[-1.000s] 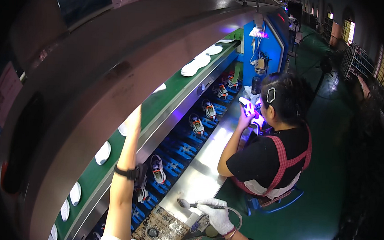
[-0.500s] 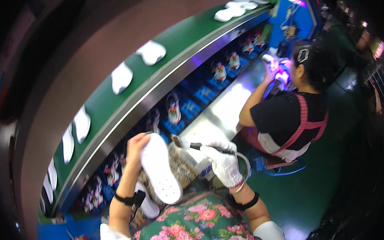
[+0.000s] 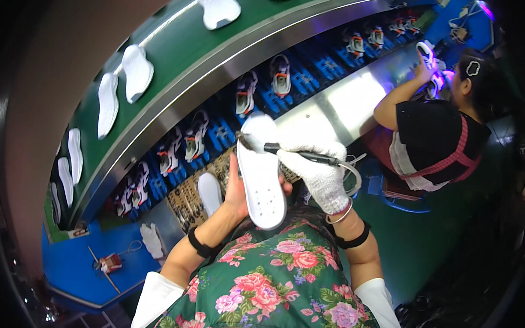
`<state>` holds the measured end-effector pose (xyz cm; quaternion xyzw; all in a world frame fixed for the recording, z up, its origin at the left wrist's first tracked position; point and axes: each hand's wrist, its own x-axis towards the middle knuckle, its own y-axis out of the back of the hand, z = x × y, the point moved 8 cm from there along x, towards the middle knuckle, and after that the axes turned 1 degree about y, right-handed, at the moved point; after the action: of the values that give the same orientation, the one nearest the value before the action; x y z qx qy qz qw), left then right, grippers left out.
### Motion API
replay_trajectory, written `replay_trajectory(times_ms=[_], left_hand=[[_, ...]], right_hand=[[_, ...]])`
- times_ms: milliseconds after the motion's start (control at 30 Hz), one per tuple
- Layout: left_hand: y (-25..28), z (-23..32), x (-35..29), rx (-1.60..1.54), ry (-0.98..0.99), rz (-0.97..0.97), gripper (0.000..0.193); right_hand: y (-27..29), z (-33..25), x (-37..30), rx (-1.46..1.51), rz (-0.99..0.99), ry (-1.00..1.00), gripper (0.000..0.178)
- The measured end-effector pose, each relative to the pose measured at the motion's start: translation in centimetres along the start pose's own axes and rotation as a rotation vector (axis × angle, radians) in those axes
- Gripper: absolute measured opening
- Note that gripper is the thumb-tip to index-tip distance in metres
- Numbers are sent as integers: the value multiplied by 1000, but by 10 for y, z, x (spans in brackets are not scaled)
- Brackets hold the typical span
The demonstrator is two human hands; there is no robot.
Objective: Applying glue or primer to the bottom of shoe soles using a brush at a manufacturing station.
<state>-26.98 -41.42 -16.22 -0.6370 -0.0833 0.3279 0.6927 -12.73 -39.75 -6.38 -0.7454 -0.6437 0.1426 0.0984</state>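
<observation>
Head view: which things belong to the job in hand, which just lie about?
In use:
white sole, in the left hand
black-handled brush, in the gloved right hand

Seemingly lying about:
loose sole
other soles on the green belt
small reddish object on the blue table

A shoe factory; white soles (image 3: 137,75) line a conveyor (image 3: 179,53).

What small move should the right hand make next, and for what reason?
I would probably sweep the brush lightly along the white sole's edge: the left hand holds the sole at opposite edges, and the gloved right hand has the brush at its far end, though contact is unclear.
</observation>
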Motion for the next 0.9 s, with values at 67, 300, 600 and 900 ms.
replay_trajectory(times_ms=[67,300,600,900], left_hand=[[-9,15,2,-58,-82,92,109],[-42,35,3,-23,-353,41,100],[-20,40,-3,-106,-353,-361,97],[-7,51,-5,222,-396,-5,93]], right_hand=[[-10,-14,2,-200,-21,155,13],[-49,-59,9,-649,-49,765,22],[-90,-46,-17,-763,-287,926,30],[-75,-54,-12,-673,-283,878,22]])
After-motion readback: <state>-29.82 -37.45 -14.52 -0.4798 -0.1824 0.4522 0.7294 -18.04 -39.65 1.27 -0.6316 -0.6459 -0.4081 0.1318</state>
